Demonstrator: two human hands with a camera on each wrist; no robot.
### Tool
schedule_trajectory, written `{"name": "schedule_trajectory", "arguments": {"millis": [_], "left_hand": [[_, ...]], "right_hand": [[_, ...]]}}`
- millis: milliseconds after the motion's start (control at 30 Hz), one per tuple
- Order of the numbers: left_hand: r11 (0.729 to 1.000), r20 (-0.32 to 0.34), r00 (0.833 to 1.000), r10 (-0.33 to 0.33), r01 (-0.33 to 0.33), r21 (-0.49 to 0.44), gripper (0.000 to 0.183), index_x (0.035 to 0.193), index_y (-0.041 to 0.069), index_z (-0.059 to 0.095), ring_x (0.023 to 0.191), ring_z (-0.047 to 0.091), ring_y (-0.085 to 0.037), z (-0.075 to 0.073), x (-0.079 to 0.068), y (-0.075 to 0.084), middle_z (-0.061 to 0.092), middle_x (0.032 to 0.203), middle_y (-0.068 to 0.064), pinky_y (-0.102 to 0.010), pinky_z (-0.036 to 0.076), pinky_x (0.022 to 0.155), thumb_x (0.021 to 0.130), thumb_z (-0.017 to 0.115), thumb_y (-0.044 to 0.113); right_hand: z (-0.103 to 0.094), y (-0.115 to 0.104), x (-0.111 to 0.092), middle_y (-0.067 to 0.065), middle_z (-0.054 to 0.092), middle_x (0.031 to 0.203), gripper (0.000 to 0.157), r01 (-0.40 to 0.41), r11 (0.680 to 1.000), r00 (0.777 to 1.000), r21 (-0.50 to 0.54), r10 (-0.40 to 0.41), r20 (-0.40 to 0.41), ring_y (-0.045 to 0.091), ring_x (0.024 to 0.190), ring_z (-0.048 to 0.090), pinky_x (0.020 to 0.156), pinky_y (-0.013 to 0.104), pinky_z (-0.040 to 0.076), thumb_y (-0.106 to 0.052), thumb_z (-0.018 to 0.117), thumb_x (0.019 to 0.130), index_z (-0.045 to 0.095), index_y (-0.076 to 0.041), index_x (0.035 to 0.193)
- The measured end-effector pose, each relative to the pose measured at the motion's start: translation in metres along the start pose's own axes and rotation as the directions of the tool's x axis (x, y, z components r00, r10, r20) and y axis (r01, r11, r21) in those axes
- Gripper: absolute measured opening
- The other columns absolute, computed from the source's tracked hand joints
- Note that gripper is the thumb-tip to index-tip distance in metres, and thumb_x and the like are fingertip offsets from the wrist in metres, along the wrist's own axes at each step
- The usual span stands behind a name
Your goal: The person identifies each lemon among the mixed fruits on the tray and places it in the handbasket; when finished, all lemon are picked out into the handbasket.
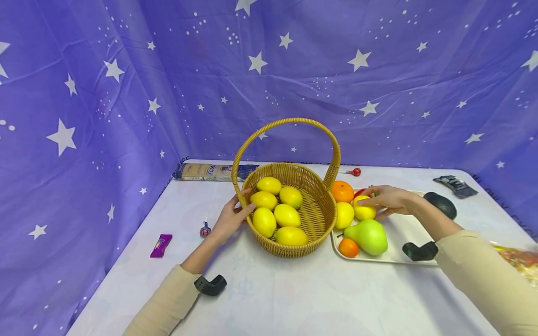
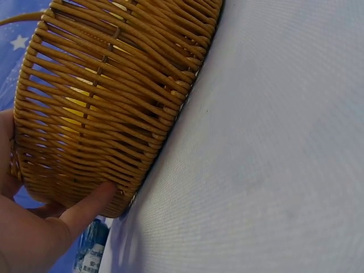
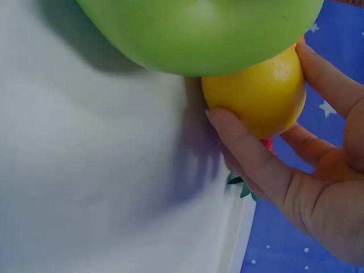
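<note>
A wicker basket [image 1: 319, 233] with a tall hoop handle stands mid-table, several lemons [image 1: 287, 215] inside it. My left hand [image 1: 231, 219] grips the basket's left side at the rim; one finger lies along the weave in the left wrist view. Over a cream tray [image 1: 403, 242], my right hand [image 1: 391, 199] holds a yellow lemon [image 3: 259, 96] between thumb and fingers. Beside that fruit are another lemon [image 1: 344, 215], an orange [image 1: 342, 191], a green pear [image 1: 370, 237] and a small orange fruit [image 1: 349, 248]. A strawberry [image 3: 267, 144] is mostly hidden behind the fingers.
An avocado [image 1: 440, 205] sits at the tray's right, under the forearm. Around lie a purple-wrapped sweet [image 1: 161, 246], a lollipop [image 1: 205, 229], a red lollipop [image 1: 356, 171], a long pasta packet [image 1: 210, 172], a black packet [image 1: 456, 186] and a colourful bag [image 1: 521, 261].
</note>
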State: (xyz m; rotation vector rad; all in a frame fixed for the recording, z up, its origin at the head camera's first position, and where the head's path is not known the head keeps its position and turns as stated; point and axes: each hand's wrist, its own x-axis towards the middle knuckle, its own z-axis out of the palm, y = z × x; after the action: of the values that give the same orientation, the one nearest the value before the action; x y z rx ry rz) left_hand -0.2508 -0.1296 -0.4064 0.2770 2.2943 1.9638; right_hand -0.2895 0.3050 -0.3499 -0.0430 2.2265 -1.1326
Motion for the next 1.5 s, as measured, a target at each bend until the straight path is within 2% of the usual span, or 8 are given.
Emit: {"name": "schedule_trajectory", "arguments": {"millis": [233, 433, 567, 733, 900, 1067, 1300, 1500], "left_hand": [[1.000, 0.000, 1.000, -0.002, 0.002, 0.003, 0.053, 0.150, 0.013, 0.036, 0.113, 0.058, -0.036, 0.001, -0.001, -0.001, 0.041, 0.142, -0.023, -0.035, 0.057, 0.079, 0.101, 0.055, 0.018], [1.000, 0.019, 1.000, -0.017, 0.017, -0.022, 0.054, 0.151, 0.011, 0.034, 0.119, 0.054, -0.038, -0.001, 0.001, 0.000, 0.037, 0.146, -0.024, -0.036, 0.057, 0.081, 0.101, 0.055, 0.016], [0.999, 0.031, 0.999, -0.040, 0.041, -0.025, 0.056, 0.152, 0.007, 0.031, 0.122, 0.051, -0.041, -0.003, 0.002, 0.002, 0.033, 0.148, -0.025, -0.039, 0.057, 0.082, 0.101, 0.053, 0.014], [0.999, 0.015, 0.999, -0.043, 0.043, -0.018, 0.056, 0.152, 0.009, 0.032, 0.122, 0.051, -0.040, -0.003, 0.002, 0.003, 0.032, 0.149, -0.023, -0.041, 0.056, 0.083, 0.101, 0.054, 0.015], [1.000, 0.011, 1.000, -0.017, 0.017, -0.012, 0.055, 0.151, 0.013, 0.035, 0.122, 0.052, -0.039, -0.002, 0.001, -0.001, 0.033, 0.149, -0.020, -0.040, 0.056, 0.084, 0.101, 0.055, 0.019], [1.000, 0.016, 1.000, 0.000, 0.000, -0.020, 0.053, 0.150, 0.013, 0.035, 0.121, 0.052, -0.039, -0.001, -0.001, -0.003, 0.032, 0.149, -0.021, -0.038, 0.056, 0.084, 0.101, 0.054, 0.018], [0.999, 0.039, 0.999, -0.033, 0.034, -0.020, 0.055, 0.151, 0.004, 0.031, 0.120, 0.052, -0.041, 0.001, -0.016, 0.028, 0.030, 0.149, -0.026, -0.038, 0.056, 0.083, 0.101, 0.053, 0.012], [1.000, 0.043, 0.999, -0.030, 0.030, -0.008, 0.055, 0.151, 0.004, 0.031, 0.120, 0.052, -0.041, 0.001, -0.015, 0.029, 0.034, 0.147, -0.027, -0.038, 0.056, 0.083, 0.101, 0.053, 0.012]], "right_hand": [[-0.013, -0.005, -0.012, 0.033, 0.034, 0.137, 0.074, 0.041, 0.999, 0.998, 0.008, -0.040, -0.043, 0.039, 0.113, 0.051, 0.089, 0.045, 0.053, -0.035, 0.063, 0.096, 0.027, 0.007, 0.145], [-0.027, -0.027, -0.034, 0.026, 0.045, 0.126, 0.066, 0.168, 0.983, 0.985, 0.075, -0.165, -0.055, 0.026, 0.100, 0.061, 0.090, 0.049, 0.051, -0.026, 0.059, 0.099, 0.025, 0.005, 0.146], [-0.022, -0.049, -0.046, 0.022, 0.049, 0.125, 0.058, 0.249, 0.965, 0.968, 0.087, -0.248, -0.025, 0.029, 0.104, 0.061, 0.091, 0.052, 0.051, -0.021, 0.057, 0.100, 0.029, 0.002, 0.144], [-0.002, -0.072, -0.050, 0.022, 0.049, 0.125, 0.052, 0.312, 0.948, 0.949, 0.063, -0.314, 0.035, 0.032, 0.099, 0.062, 0.087, 0.051, 0.053, -0.017, 0.059, 0.098, 0.036, 0.000, 0.141], [0.024, -0.086, -0.037, 0.022, 0.048, 0.127, 0.054, 0.309, 0.951, 0.946, 0.014, -0.309, 0.100, 0.031, 0.096, 0.062, 0.082, 0.044, 0.056, -0.020, 0.066, 0.094, 0.042, -0.003, 0.140], [0.046, -0.094, -0.015, 0.021, 0.044, 0.135, 0.057, 0.302, 0.953, 0.939, -0.022, -0.293, 0.179, 0.033, 0.115, 0.054, 0.087, 0.048, 0.054, -0.023, 0.071, 0.091, 0.046, -0.005, 0.139], [0.065, -0.104, 0.011, 0.013, 0.048, 0.134, 0.059, 0.302, 0.937, 0.931, -0.172, -0.252, 0.265, 0.024, 0.099, 0.057, 0.078, 0.037, 0.056, -0.030, 0.075, 0.086, 0.052, -0.008, 0.136], [0.077, -0.109, 0.023, 0.010, 0.055, 0.122, 0.049, 0.319, 0.899, 0.920, -0.299, -0.217, 0.326, 0.024, 0.103, 0.054, 0.079, 0.035, 0.055, -0.032, 0.077, 0.084, 0.058, -0.015, 0.126]]}}
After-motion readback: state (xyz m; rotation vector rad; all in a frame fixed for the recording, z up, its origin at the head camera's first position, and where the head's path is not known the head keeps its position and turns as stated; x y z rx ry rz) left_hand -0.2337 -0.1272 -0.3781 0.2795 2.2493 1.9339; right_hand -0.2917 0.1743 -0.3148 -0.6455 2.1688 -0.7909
